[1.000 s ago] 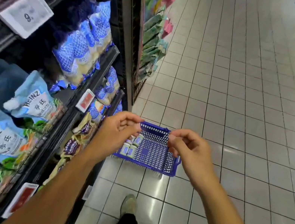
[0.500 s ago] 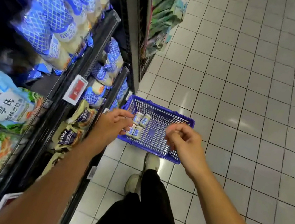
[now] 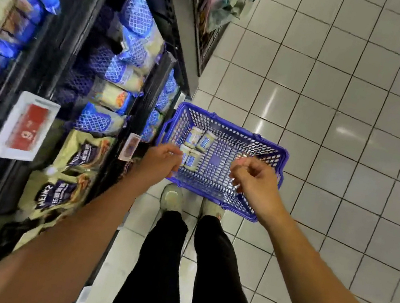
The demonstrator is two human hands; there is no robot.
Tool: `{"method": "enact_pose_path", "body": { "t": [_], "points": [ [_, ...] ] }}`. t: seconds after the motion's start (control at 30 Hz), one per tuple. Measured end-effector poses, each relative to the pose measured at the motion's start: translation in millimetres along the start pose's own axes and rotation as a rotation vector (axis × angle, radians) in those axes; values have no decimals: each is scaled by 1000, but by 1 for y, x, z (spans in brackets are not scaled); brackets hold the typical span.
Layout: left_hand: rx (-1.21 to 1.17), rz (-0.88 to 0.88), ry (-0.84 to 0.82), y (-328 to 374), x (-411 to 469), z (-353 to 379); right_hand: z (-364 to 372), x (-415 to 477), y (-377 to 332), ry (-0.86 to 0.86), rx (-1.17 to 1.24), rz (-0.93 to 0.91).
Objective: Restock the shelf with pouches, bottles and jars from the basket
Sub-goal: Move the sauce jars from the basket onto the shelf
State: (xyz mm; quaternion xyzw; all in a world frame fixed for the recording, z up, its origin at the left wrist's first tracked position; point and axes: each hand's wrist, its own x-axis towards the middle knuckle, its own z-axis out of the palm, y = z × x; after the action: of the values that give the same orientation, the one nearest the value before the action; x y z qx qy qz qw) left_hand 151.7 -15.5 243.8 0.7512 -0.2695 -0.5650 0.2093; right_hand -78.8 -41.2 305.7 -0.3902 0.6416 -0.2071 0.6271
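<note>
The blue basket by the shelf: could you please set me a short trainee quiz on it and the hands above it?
1. True or false: the blue basket stands on the tiled floor.
2. How many small jars are in the basket? A) two B) four C) six
3. Which is closer to the jars, the left hand or the right hand?

Key: 1 true; 2 B; 3 the left hand.
</note>
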Motion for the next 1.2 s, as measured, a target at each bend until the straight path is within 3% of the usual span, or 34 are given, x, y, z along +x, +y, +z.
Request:
{"method": "enact_pose_path", "body": {
  "t": [0.33, 0.63, 0.87, 1.03, 1.2],
  "points": [
    [96, -237, -86, -119, 197, 55, 68, 175, 133, 5, 1, 166],
    [256, -265, 49, -219, 333, 105, 108, 338, 267, 69, 1, 285],
    [561, -224, 73, -262, 380, 133, 138, 423, 336, 121, -95, 397],
    [713, -174, 193, -275, 377, 147, 157, 457, 353, 202, -91, 470],
    [653, -175, -27, -295, 388, 152, 165, 468, 358, 193, -147, 473]
  ]
}}
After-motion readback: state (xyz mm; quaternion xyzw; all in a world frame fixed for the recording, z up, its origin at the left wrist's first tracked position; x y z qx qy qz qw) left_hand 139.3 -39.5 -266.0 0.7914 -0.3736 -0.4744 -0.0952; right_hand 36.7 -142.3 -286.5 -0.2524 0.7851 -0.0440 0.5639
